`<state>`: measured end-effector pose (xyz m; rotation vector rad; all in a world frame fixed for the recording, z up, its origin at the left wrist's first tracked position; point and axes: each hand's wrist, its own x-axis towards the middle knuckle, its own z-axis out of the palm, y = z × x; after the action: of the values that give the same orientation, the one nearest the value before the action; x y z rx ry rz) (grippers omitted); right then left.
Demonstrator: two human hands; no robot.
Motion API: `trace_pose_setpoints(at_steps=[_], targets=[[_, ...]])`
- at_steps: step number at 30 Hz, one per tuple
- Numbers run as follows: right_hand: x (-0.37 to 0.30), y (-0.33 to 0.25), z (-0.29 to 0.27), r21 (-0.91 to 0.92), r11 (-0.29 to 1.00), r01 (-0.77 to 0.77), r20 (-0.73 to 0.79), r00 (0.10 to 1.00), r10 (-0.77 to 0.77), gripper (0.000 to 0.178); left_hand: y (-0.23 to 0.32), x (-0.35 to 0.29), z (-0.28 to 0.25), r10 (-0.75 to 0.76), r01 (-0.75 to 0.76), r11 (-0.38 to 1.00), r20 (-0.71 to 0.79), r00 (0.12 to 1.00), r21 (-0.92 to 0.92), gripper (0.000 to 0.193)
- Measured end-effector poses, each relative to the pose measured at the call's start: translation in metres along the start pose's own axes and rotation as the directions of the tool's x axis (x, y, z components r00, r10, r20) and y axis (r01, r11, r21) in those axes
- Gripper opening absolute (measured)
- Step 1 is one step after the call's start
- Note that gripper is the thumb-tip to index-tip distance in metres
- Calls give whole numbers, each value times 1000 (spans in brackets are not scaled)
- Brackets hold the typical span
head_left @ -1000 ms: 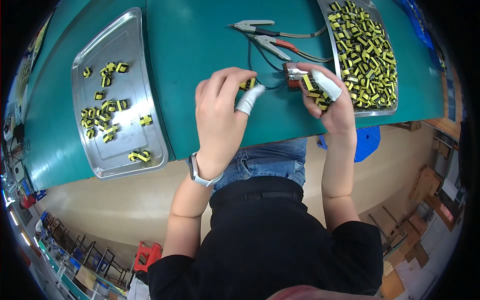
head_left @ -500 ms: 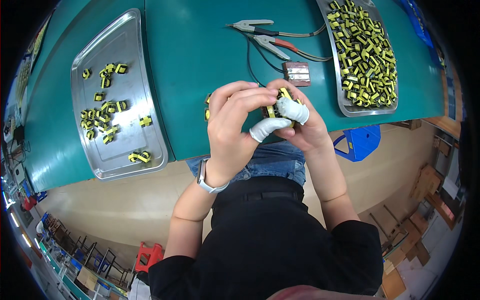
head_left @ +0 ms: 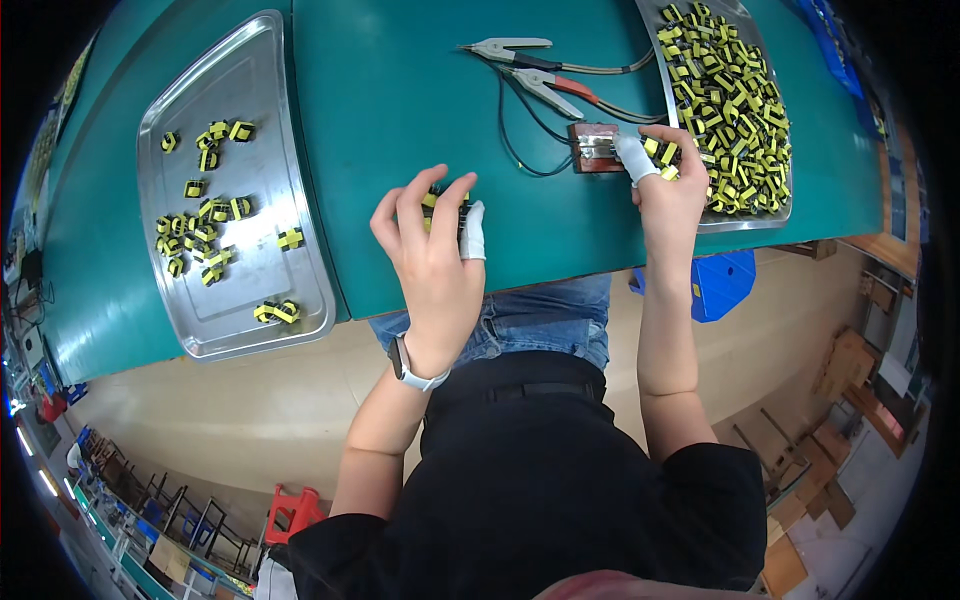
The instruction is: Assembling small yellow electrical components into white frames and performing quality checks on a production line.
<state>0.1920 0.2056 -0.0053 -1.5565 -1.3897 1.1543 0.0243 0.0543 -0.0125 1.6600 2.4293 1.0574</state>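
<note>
Head view: a brown block (head_left: 596, 148) with metal strips lies on the green desk (head_left: 390, 110). Just right of the block, the right hand (head_left: 668, 185) has its fingers narrowed on a yellow-and-black coil (head_left: 651, 147), its covered thumb close against the block's edge. Left of the block and nearer the person, the left hand (head_left: 430, 230) bends its fingers over a few more coils (head_left: 430, 200), partly hidden; whether it grips them cannot be told. Beyond the block lie two clips (head_left: 548, 90) with cables. Well left of it a metal tray (head_left: 250, 300) carries scattered coils (head_left: 205, 235); to its right a second tray (head_left: 672, 85) is heaped with them.
</note>
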Motion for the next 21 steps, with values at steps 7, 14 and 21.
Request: trace_pose_setpoints(at_steps=[7,14,21], targets=[[-7,3,4,25,999,44,-7,999,-43,29,6,11,8,102,-89,987,97,990,-136,33],[-10,13,7,127,991,49,0,999,-49,30,3,10,11,180,-163,975,106,978,-149,34],[7,-6,-24,68,946,317,-110,945,-309,28,5,13,6,194,-179,972,93,977,-149,35]])
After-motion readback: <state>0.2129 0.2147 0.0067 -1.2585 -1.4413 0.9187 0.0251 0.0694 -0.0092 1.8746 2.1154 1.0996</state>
